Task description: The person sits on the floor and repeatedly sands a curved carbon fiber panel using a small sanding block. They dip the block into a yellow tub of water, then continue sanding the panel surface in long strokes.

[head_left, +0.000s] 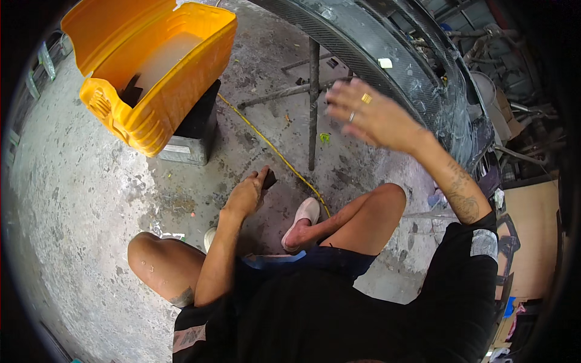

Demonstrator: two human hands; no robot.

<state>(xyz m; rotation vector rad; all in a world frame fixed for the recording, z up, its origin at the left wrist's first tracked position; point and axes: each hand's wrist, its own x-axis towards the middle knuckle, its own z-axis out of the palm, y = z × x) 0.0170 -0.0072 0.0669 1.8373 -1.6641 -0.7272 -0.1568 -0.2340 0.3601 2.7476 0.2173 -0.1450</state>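
Observation:
My left hand [245,192] is low between my knees, its fingers closed round a small dark block [269,179], most of which the hand hides. My right hand [378,115] is raised at the near edge of a dark carbon-fibre panel [387,75]. Its fingers are stretched out, slightly blurred, with nothing seen in them; whether they touch the panel I cannot tell. Wet whitish smears cover parts of the panel, and a small pale yellow piece [385,63] lies on it. Left of the panel, a cut-open yellow plastic jerrycan [187,91] holds cloudy water and a dark object [131,91].
Under the jerrycan stands a black box [196,142]. Dark metal stand legs [313,103] rise below the panel. A yellow cord [266,142] runs over the stained concrete floor [91,199] to my foot. Metal parts [532,115] and a brown board [532,236] are at the right.

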